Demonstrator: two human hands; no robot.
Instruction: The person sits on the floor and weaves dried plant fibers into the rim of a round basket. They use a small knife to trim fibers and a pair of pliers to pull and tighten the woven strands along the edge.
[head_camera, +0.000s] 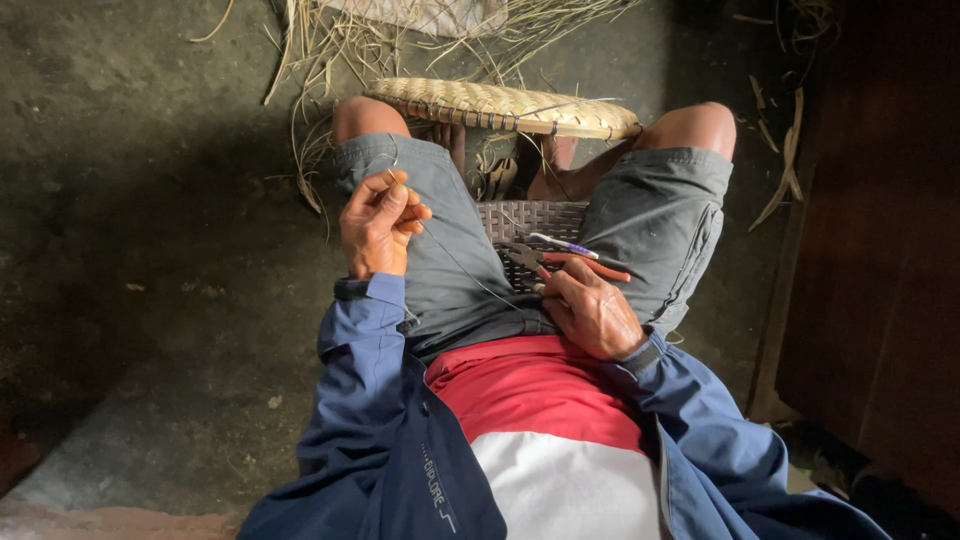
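I sit on a woven stool (540, 216) with a round woven bamboo tray (500, 105) propped between my knees. My left hand (378, 222) rests on my left thigh, its fingers pinched on a thin wire (455, 262) that runs down across my lap toward my right hand. My right hand (590, 308) lies on my right thigh and grips pliers with red handles (560, 262); the jaws point left over the stool. A small pen-like tool with a blue band (565, 245) lies next to the pliers.
Loose straw and bamboo strips (320, 60) lie on the dark concrete floor beyond my knees. A dark wooden surface (880, 250) stands to my right. More dry strips (785, 170) hang near it.
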